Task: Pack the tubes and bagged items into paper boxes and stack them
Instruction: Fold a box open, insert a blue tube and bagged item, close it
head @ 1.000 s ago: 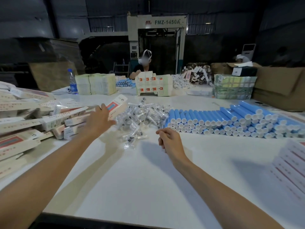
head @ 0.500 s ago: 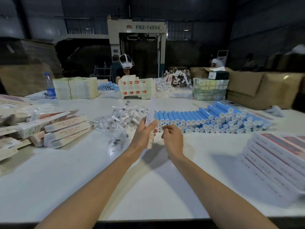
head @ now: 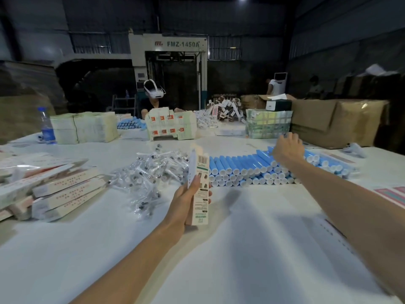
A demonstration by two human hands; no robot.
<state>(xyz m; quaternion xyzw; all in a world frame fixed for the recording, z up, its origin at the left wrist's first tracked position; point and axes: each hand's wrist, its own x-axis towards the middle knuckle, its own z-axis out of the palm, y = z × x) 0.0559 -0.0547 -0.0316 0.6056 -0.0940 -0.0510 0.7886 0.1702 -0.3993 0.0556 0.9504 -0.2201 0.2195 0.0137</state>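
My left hand (head: pixel 186 200) grips a long, narrow paper box (head: pixel 200 172) and holds it upright above the white table (head: pixel 241 249). The box shows a barcode and printed labels. My right hand (head: pixel 288 148) reaches out over the far right part of a row of stacked blue tubes with white caps (head: pixel 236 167). Its fingers curl down onto the tubes, and whether they hold one is hidden. A heap of small clear bagged items (head: pixel 151 172) lies between the box and the table's middle.
Paper boxes (head: pixel 61 189) lie piled at the left. Flat printed cartons (head: pixel 392 194) sit at the right edge. Across the table are a water bottle (head: pixel 47 126), stacks of flat cartons (head: pixel 87 128), a person with a headset (head: pixel 153 95) and brown cardboard boxes (head: pixel 337 123).
My left hand lifted a paper box from the left pile and brought it to the middle. My right hand left the box and reached out right to the blue tubes.
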